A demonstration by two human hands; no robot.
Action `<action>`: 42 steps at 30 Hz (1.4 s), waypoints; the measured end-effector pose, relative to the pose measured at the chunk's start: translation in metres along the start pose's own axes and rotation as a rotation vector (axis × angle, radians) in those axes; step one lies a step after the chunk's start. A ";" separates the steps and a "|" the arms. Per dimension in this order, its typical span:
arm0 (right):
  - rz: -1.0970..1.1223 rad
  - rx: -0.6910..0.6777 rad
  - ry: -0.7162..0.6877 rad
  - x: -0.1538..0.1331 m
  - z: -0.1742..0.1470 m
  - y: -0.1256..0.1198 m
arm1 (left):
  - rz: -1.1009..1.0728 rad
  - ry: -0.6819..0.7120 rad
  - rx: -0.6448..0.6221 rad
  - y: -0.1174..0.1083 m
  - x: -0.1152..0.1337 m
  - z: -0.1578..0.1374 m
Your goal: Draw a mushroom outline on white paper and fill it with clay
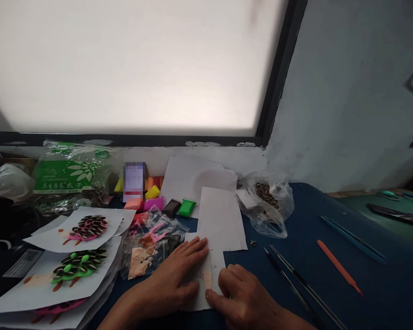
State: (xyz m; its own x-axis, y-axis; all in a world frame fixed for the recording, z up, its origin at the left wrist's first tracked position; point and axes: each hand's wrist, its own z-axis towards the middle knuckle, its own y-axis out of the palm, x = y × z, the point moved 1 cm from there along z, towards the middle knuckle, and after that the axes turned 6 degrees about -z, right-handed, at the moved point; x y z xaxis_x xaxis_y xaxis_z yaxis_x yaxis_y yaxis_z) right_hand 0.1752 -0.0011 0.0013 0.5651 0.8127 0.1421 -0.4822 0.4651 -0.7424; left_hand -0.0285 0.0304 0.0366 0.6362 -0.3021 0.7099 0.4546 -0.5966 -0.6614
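Note:
My left hand lies flat, fingers stretched, over the left part of a small white sheet of paper. Faint pencil lines run along that sheet. On it, between my two hands, is a thin smear of peach-coloured modelling clay. My right hand has its fingers curled in, and one extended digit touches the lower end of the clay. Nothing shows inside the curled fingers. Left of my left hand sits an opened plastic wrapper with peach clay and other coloured scraps.
At left lie stacked paper sheets with seed hedgehog pictures. Colored clay packs and a green seed bag stand behind. A clear bag of seeds, tweezers, an orange clay tool and blue tweezers are at right.

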 end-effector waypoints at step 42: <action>-0.023 0.032 0.023 -0.001 -0.001 0.005 | -0.043 0.026 0.033 0.000 -0.003 0.000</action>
State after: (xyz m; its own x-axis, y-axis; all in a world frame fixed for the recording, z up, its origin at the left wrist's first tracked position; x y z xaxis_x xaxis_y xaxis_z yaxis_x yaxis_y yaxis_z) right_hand 0.1727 -0.0001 -0.0027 0.5911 0.7937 0.1438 -0.4897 0.4948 -0.7179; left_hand -0.0303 0.0309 0.0344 0.5994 -0.2958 0.7438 0.5023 -0.5845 -0.6373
